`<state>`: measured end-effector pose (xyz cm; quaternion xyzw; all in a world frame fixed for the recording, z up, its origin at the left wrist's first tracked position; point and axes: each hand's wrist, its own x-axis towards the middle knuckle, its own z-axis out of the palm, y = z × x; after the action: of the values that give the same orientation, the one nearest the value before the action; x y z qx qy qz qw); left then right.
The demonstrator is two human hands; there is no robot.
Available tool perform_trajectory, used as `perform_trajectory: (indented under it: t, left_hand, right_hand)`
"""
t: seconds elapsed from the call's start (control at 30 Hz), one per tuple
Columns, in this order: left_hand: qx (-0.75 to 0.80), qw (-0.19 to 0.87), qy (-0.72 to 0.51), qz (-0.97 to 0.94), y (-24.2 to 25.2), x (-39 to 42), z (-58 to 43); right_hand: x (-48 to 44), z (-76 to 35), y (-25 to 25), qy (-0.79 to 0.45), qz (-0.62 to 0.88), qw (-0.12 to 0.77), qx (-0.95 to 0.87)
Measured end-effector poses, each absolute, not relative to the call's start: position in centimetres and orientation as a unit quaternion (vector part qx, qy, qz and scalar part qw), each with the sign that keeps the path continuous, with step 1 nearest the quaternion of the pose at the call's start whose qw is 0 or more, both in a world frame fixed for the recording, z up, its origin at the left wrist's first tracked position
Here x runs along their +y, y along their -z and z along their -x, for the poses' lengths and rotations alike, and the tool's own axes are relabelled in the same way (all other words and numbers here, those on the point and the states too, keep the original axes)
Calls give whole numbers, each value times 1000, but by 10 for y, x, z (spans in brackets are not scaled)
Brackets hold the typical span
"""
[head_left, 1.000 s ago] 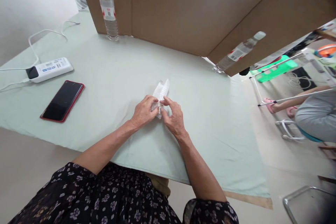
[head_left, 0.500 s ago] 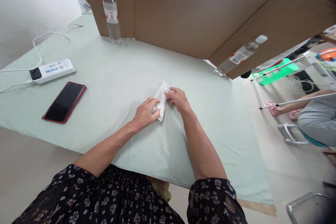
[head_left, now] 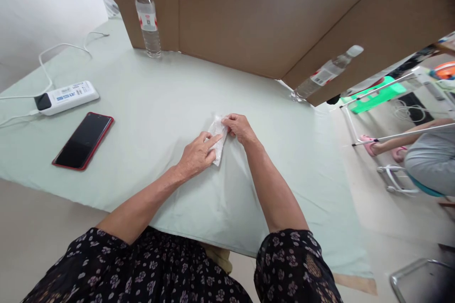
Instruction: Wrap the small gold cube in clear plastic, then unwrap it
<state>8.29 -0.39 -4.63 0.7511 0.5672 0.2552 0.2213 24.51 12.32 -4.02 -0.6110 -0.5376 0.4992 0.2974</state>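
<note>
We see a single crinkled piece of translucent whitish plastic (head_left: pixel 219 147), bubbly in texture, longer than wide, its near end tapering. It slants slightly across the pale green tabletop (head_left: pixel 159 104); left fingers (head_left: pixel 214 140) cross its middle, right fingers (head_left: pixel 228 121) meet its far right edge.

Loose black flower-printed sleeves (head_left: pixel 287 256)

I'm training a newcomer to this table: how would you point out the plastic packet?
Start at the pale green table before the big cardboard. Around its middle, find the left hand and right hand close together; the plastic packet is between them. Unlike the dark phone and labelled bottles, it is whitish, crumpled and touched by both hands.
</note>
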Motion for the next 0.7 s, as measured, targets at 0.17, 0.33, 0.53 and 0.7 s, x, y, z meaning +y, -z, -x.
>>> perform_trajectory:
  t: [0.17, 0.33, 0.53, 0.7]
  left_hand:
    - [560, 204, -234, -768, 46, -3, -83]
    - [568, 215, -234, -760, 46, -2, -84]
    - [566, 233, -251, -750, 46, -2, -84]
    - [569, 245, -247, -745, 45, -2, -85]
  right_hand:
    - [122, -243, 42, -472, 597, 346, -548]
    - [121, -244, 42, -495, 606, 337, -523]
    - [123, -244, 45, -529, 569, 332, -535]
    - [122, -239, 47, -529, 565, 360, -521]
